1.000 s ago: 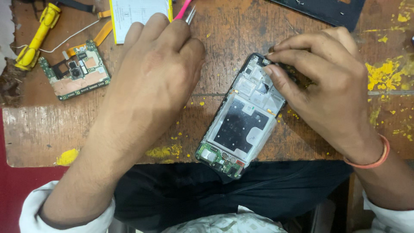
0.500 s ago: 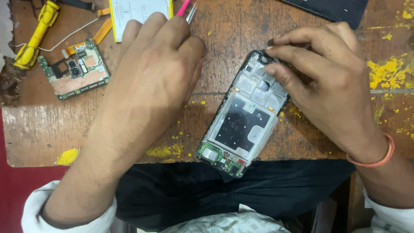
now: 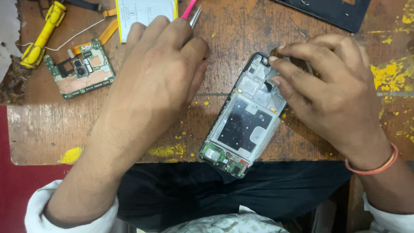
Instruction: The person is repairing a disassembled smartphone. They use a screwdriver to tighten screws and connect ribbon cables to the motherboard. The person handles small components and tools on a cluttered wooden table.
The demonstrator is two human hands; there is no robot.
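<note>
A person sits at a worn brown wooden table [image 3: 241, 30] flecked with yellow paint. An opened black-framed phone body with its inner metal plates showing [image 3: 246, 121] lies tilted near the table's front edge, its lower end jutting over the person's dark lap. The right hand [image 3: 332, 90] presses its fingertips together on the phone's top corner, covering that part. The left hand [image 3: 159, 77] rests well to the left of the phone, fingers curled closed around a pair of pink-handled metal tweezers [image 3: 192, 12], whose tips poke out above the knuckles. Beyond the left hand lie a green circuit board [image 3: 79, 71], a yellow-handled tool [image 3: 43, 34], a white flat battery with an orange ribbon [image 3: 144, 11] and, far right, a black back cover [image 3: 332, 12].
</note>
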